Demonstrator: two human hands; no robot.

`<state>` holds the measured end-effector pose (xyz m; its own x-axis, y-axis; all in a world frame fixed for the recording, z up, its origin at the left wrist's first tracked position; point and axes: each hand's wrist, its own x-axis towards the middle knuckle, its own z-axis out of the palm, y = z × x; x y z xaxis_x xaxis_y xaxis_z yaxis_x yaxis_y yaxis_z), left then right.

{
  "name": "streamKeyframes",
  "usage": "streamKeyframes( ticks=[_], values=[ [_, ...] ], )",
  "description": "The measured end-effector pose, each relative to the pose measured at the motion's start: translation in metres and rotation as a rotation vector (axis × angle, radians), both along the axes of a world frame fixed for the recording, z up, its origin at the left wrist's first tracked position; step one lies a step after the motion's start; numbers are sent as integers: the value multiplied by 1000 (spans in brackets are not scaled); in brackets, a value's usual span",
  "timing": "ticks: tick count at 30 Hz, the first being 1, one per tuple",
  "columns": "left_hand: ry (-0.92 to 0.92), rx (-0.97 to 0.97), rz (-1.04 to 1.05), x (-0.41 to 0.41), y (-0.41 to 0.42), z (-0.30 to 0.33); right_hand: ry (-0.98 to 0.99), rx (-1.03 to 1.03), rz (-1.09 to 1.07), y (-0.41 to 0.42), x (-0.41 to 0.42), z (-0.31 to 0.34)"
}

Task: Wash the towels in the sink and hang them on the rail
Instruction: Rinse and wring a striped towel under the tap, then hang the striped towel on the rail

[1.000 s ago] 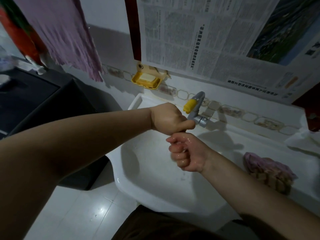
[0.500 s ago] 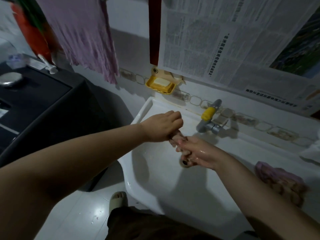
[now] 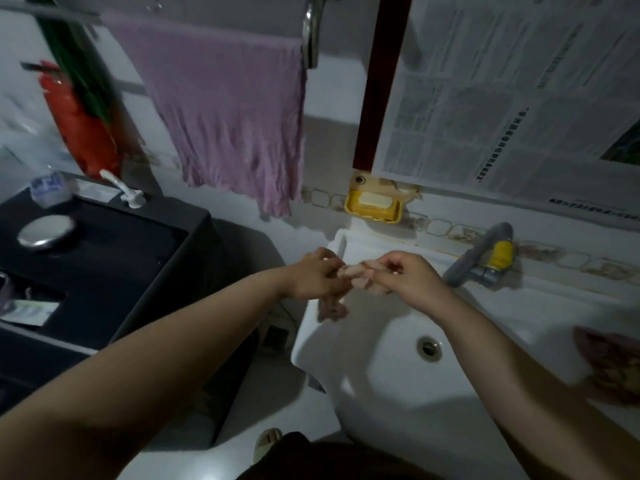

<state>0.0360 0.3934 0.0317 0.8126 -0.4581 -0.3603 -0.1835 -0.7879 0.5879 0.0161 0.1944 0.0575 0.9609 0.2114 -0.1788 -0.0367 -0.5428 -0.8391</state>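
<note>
A small pinkish towel [image 3: 349,273], twisted into a rope, stretches between my hands above the left rim of the white sink [image 3: 388,386]. My left hand [image 3: 317,277] grips one end, and a loose tail hangs below it. My right hand [image 3: 407,275] pinches the other end. A purple towel [image 3: 225,109] hangs over the rail [image 3: 48,10] at the upper left. Another crumpled pink towel [image 3: 609,365] lies on the sink's right ledge.
A grey tap with a yellow handle [image 3: 485,261] juts from the wall behind the sink. A yellow soap dish [image 3: 374,204] sits on the wall. A dark machine [image 3: 86,265] stands to the left. Newspaper [image 3: 512,98] covers the wall. A red extinguisher [image 3: 79,123] stands at far left.
My hands moved left from under the tap and drew apart, pulling the twisted towel out between them. The view tilted up, showing the rail.
</note>
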Motion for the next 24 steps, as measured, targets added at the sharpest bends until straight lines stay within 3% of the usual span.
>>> streamKeyframes(
  ticks=[3, 6, 9, 11, 15, 17, 19, 21, 24],
  values=[
    [-132, -80, -2, 4, 29, 14, -24, 124, -49, 38, 3, 15],
    [-146, -405, 138, 9, 59, 31, -46, 168, -98, 65, 11, 29],
    [-90, -707, 299, 17, 94, 45, 15, -18, 46, 78, 20, 41],
    [-99, -770, 345, 20, 113, 53, 59, -98, 149, 86, 23, 48],
    [-239, -614, 368, 22, 138, 60, 31, 75, 114, 105, 27, 54],
    [-434, -392, 383, 27, 151, 52, 5, 122, 69, 119, 29, 53],
    [-500, -148, 477, 28, 161, 45, -19, 203, -5, 135, 29, 49],
    [-285, -32, 545, 23, 167, 44, 48, 398, -97, 151, 27, 44],
    [421, -233, 371, 5, 168, 35, 206, 590, -169, 171, 21, 37]
  ],
)
